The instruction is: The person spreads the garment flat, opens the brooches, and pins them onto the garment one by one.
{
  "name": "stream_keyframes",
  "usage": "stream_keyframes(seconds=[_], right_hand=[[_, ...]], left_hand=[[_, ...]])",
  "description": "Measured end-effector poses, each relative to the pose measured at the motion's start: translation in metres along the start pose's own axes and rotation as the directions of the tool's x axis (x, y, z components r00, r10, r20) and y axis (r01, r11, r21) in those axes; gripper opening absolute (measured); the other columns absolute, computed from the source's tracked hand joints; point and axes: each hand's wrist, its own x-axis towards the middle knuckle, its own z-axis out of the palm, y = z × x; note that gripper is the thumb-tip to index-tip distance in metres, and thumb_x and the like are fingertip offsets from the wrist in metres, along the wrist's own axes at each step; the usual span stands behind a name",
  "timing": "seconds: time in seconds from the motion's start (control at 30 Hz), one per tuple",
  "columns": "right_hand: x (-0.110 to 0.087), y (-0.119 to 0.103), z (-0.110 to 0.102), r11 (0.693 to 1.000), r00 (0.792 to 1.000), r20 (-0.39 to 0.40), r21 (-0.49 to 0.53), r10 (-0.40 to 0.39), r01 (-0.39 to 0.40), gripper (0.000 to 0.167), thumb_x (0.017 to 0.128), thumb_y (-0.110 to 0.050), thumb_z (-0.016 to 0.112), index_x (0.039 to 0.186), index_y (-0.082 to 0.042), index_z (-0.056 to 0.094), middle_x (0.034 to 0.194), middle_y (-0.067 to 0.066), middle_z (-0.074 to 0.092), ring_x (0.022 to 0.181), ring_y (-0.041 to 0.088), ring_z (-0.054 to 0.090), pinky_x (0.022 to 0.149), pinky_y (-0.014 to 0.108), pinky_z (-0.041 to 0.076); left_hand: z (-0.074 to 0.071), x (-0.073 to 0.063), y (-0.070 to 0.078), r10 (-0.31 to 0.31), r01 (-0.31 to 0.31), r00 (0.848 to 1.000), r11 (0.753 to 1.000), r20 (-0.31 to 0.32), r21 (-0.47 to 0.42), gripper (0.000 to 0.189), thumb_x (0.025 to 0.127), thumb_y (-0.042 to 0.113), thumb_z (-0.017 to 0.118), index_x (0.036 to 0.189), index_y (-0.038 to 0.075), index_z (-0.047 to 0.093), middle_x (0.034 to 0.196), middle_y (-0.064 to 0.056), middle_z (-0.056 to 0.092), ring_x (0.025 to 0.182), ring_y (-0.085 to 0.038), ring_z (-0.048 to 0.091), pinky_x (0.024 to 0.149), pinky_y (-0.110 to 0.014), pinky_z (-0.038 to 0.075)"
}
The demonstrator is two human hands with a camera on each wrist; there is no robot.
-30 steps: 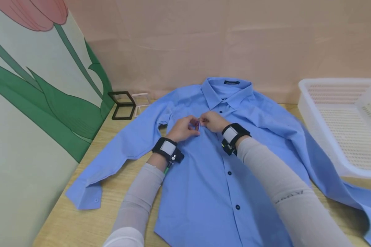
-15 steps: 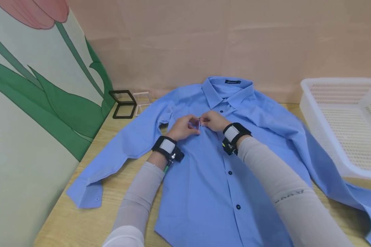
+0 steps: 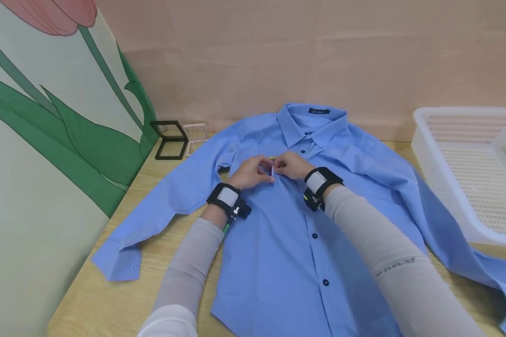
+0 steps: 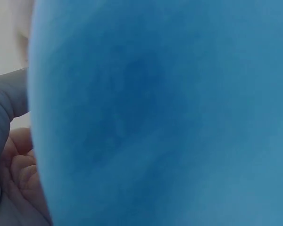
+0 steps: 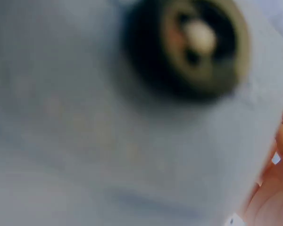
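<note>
A light blue long-sleeved shirt (image 3: pixel 274 262) lies front side up, its collar at the back and dark buttons down its front. At the chest my left hand (image 3: pixel 250 173) curls thumb and fingers at a small thin purple-and-white piece (image 3: pixel 272 171), seen nearly edge-on; its kind is unclear. Close on its right, my right hand (image 3: pixel 293 164) pinches at the same piece, fingertips bent down. A speck of yellow shows above the fingertips. Blue cloth (image 4: pixel 155 113) fills most of the left wrist view. In the right wrist view a blurred button (image 5: pixel 198 42) looms close on the shirt.
A white plastic basket (image 3: pixel 447 187) stands at the right, by one sleeve. Behind the other sleeve are a black folding frame (image 3: pixel 170 140) and a pale one (image 3: pixel 196 138). Wood tabletop (image 3: pixel 97 299) shows at the left, beside a wall painted with tulips.
The thin piece has turned slightly between my fingers, and the yellow speck above it shows more. The hands have hardly moved. The view has shifted a little.
</note>
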Motion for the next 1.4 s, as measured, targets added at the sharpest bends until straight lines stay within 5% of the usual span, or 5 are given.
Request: stream_keyframes(seconds=[0.4,0.8,1.4], right_hand=[[-0.006,0.008,-0.006,0.996,0.996,-0.030,0.008,-0.090,0.090,0.007,0.092,-0.008,0.068,0.092,-0.004,0.074,0.091,0.008,0.072,0.085,0.020,0.061,0.079,0.032,0.047],[-0.007,0.010,-0.004,0.999,0.998,-0.051,0.024,-0.047,0.048,0.022,0.092,-0.017,0.070,0.073,-0.006,0.074,0.066,0.009,0.065,0.065,0.015,0.052,0.065,0.026,0.041],[-0.007,0.009,-0.005,0.999,1.000,-0.003,0.048,-0.022,0.022,0.032,0.095,-0.019,0.067,0.068,-0.003,0.068,0.064,0.011,0.061,0.057,0.013,0.045,0.058,0.024,0.037]], left_hand=[[-0.003,0.001,0.001,0.024,-0.023,1.000,0.996,0.006,-0.083,0.048,0.088,0.008,0.075,0.132,0.001,0.056,0.127,-0.017,0.064,0.107,-0.029,0.069,0.089,-0.029,0.057],[-0.003,0.002,-0.012,0.065,-0.057,0.997,0.981,0.041,-0.186,0.047,0.088,0.004,0.073,0.132,-0.002,0.057,0.128,-0.020,0.064,0.111,-0.032,0.067,0.092,-0.028,0.056],[-0.002,-0.001,-0.007,0.078,-0.065,0.996,0.978,0.054,-0.200,0.045,0.090,0.002,0.071,0.132,-0.001,0.058,0.131,-0.020,0.062,0.115,-0.033,0.066,0.095,-0.027,0.055]])
